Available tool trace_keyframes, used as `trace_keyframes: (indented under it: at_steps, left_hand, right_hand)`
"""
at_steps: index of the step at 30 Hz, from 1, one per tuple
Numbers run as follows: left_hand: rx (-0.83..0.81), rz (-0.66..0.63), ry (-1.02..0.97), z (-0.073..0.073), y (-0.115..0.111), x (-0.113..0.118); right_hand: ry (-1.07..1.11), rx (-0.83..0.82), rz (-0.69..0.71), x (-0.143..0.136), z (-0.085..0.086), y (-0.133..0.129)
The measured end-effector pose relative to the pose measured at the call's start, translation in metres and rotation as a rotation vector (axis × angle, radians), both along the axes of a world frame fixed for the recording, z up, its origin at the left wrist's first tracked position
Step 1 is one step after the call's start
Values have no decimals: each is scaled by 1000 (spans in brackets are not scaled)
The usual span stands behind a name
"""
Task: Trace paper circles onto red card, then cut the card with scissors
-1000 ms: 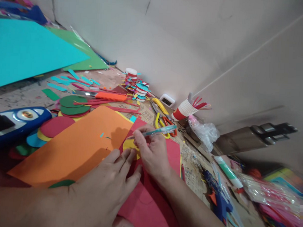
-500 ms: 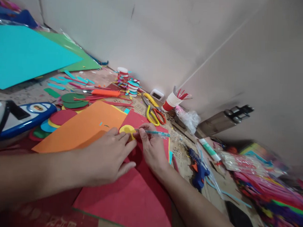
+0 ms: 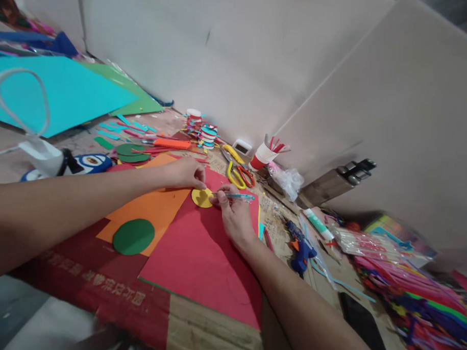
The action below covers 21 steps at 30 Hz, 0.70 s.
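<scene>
My right hand (image 3: pixel 235 216) pinches a slim pen (image 3: pixel 238 196) with a teal and clear barrel. Its tip meets the right edge of a small yellow paper circle (image 3: pixel 201 198), which lies flat on a large red sheet (image 3: pixel 211 251). My left hand (image 3: pixel 187 174) is at the circle's upper left edge, fingers loosely curved and apart, with no object visible in them. Beneath my left forearm an orange sheet (image 3: pixel 167 201) is partly covered. A dark green paper circle (image 3: pixel 134 237) rests on its lower end.
Scissors (image 3: pixel 237 175), a craft knife (image 3: pixel 172 144) and a paper cup (image 3: pixel 262 156) with red sticks stand or lie beyond the sheets. To the right are a blue glue gun (image 3: pixel 302 251), a glue stick (image 3: pixel 318 224) and a dark phone (image 3: pixel 362 322). Cyan sheets (image 3: pixel 64 92) lie far left.
My left hand has lifted off the yellow circle and shifted up to its upper edge. The green circle on the orange sheet has come into view. My right hand still holds the pen.
</scene>
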State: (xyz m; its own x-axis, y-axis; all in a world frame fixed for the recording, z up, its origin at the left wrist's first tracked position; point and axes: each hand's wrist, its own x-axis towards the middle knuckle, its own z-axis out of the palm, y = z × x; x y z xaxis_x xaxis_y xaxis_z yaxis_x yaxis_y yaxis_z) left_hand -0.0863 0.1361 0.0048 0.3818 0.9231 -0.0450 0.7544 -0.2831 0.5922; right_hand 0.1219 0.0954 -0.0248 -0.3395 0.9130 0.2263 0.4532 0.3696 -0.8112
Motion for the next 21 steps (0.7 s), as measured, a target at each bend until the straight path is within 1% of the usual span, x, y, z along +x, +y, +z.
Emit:
trace_keyframes:
  at_steps: [3,6,10,14,17,21]
  left_hand:
    - [-53,-36,-66,-9,5,0]
    - [-70,-39,-79,-15,7,0]
    - [-69,-65,-47,-18,9,0]
    - [-22,-76,-37,-20,10,-1]
    - [-22,-72,-43,-25,15,-1]
    - [-48,-44,-49,-35,25,0]
  right_hand:
    - [-1,-7,2,0,1,-1]
    - [-6,-10,4,-1,4,-2]
    - [-16,49,-2,-5,12,-6]
    - [-44,86,69,-18,18,-8]
    - [-93,100,120,-28,14,-6]
    - [-131,110,146,-35,6,-3]
